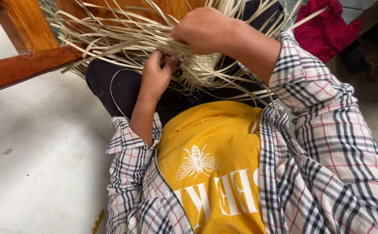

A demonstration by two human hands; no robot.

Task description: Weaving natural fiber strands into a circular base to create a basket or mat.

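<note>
A partly woven straw piece rests on my lap, with many loose pale strips fanning out to the left and upward. My left hand is closed on some of those strips just left of the woven part. My right hand sits above the woven part, fingers curled down into the strips and gripping them. The fingertips of both hands are hidden among the strips.
A brown wooden chair frame stands at the upper left, touching the strips. A red cloth lies at the upper right. Pale concrete floor spreads to the left. I wear a plaid shirt over a yellow top.
</note>
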